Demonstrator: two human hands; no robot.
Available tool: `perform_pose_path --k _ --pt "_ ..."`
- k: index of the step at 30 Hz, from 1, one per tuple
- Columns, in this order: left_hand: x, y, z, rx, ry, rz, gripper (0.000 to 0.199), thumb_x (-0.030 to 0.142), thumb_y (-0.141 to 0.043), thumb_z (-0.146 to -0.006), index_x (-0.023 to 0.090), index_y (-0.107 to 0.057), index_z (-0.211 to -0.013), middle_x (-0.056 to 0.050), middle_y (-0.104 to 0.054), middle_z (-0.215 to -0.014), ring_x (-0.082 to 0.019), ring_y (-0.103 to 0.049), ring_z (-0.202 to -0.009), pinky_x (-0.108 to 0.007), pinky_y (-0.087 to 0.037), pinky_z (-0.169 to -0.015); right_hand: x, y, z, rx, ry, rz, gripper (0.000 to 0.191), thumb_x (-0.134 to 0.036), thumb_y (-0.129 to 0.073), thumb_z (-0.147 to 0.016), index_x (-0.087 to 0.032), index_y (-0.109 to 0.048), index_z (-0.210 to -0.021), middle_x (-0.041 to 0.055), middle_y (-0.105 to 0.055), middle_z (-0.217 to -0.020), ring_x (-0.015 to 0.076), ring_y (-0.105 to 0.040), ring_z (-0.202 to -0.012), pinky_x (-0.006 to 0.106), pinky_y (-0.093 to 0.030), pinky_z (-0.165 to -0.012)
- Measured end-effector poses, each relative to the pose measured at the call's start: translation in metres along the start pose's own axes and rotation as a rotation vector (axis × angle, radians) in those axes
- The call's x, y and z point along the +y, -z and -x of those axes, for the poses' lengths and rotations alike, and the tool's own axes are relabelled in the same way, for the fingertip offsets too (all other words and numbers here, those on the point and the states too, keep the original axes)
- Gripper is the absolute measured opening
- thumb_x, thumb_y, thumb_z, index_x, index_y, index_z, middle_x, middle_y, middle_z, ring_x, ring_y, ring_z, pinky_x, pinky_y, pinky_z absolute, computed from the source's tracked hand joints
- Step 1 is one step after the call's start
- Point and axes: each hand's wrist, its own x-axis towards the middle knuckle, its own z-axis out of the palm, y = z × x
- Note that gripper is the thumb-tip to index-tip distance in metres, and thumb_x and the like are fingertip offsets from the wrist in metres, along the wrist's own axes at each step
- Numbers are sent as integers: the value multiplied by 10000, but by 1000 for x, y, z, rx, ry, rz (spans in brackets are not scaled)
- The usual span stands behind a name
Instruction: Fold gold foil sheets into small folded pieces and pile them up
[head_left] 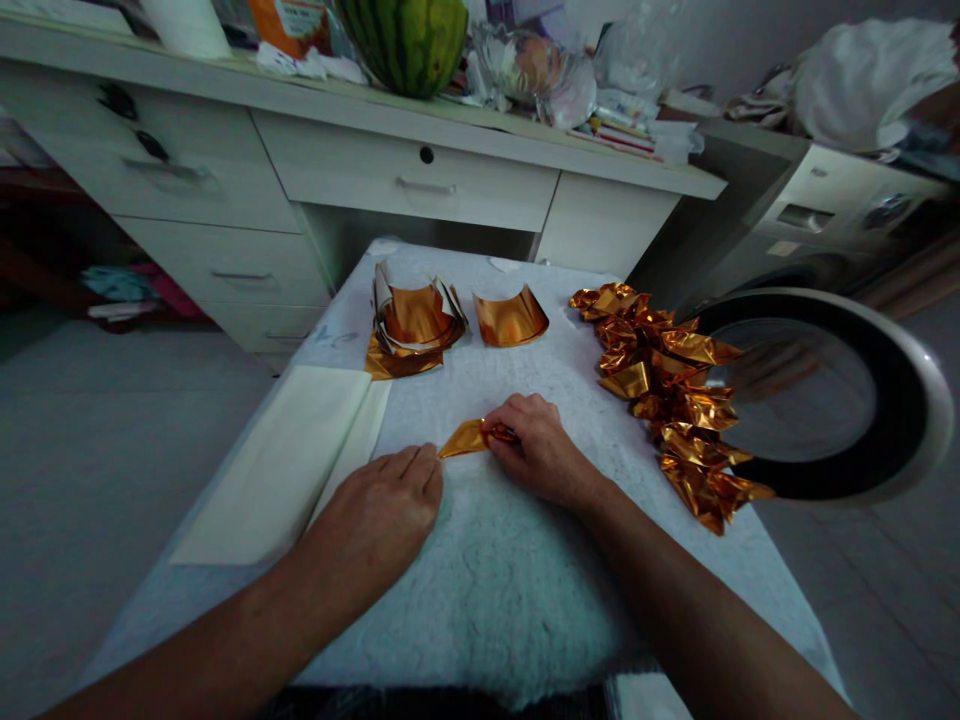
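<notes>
I see gold paper (465, 439) near the middle of the table (480, 580), its ends pinched by the left hand (397, 490) and right hand (536, 445). Along the table's right edge, twisted pieces (679, 405) look done. Toward its far edge, a curved sheet (511, 320) and a stack (416, 318) look not done yet.

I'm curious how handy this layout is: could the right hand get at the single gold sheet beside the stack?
Probably yes: the sheet lies just beyond the right hand, with only cloth showing between them. That hand holds the foil, though, so it would likely need to let go first.
</notes>
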Motion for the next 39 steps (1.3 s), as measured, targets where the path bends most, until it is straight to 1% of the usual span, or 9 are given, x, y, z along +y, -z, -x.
perform_pose_path --k 5,8,10,14,18,28,31,33,39 --pt "0 4 -4 73 38 15 303 -19 -462 -855 101 -714 -972 -171 -719 -1048 -293 -696 -905 -433 -589 -751 1 0 0 -6 22 6 202 -161 -586 -811 -205 -648 -998 42 -600 -922 215 -477 -894 360 -333 -825" --pt "6 3 -12 181 -36 3 348 49 -505 -893 135 -633 -1205 -139 -682 -1127 -287 -644 -985 -430 -561 -786 1 0 0 -1 25 9 195 -177 -584 -817 -202 -650 -999 46 -600 -926 214 -476 -890 358 -331 -826" --pt "10 0 -18 211 -74 -2 342 137 -543 -918 133 -600 -1255 -135 -655 -1188 -293 -604 -1040 -442 -533 -842 1 0 0 3 26 6 197 -193 -582 -827 -202 -649 -1012 47 -601 -934 215 -477 -894 358 -332 -828" --pt "12 -1 -20 124 -59 10 319 243 -588 -923 142 -615 -1224 -121 -651 -1175 -293 -570 -1048 -436 -492 -868 0 0 1 0 24 7 191 -170 -570 -819 -204 -641 -993 43 -597 -927 215 -480 -894 352 -331 -818" --pt "8 2 -15 59 -51 9 287 242 -597 -917 132 -636 -1179 -120 -666 -1074 -292 -580 -997 -437 -482 -843 0 2 1 0 23 8 206 -155 -573 -813 -209 -636 -1001 43 -604 -935 216 -482 -895 351 -332 -815" --pt "5 1 1 16 83 12 186 220 -558 -914 122 -684 -1009 -145 -665 -992 -313 -601 -924 -461 -486 -805 1 4 1 -13 37 4 230 -139 -578 -807 -200 -644 -1019 44 -618 -963 213 -490 -904 360 -346 -834" --pt "2 9 -6 -17 141 14 178 241 -557 -910 133 -688 -965 -133 -658 -946 -313 -603 -906 -465 -489 -807 0 6 1 -20 35 -2 242 -123 -580 -795 -199 -643 -1016 44 -616 -959 215 -492 -912 361 -348 -843" --pt "1 16 -15 -3 187 48 222 243 -568 -902 133 -657 -1073 -132 -652 -1016 -315 -599 -954 -458 -493 -827 0 7 0 -29 34 -7 245 -119 -587 -787 -198 -641 -1013 47 -616 -959 217 -493 -915 361 -350 -846" --pt "2 22 -37 -37 189 182 269 261 -593 -885 139 -616 -1124 -103 -644 -1005 -280 -606 -957 -412 -504 -839 3 10 1 -12 49 -53 258 -94 -588 -775 -200 -613 -1009 41 -606 -954 208 -509 -915 343 -366 -843"
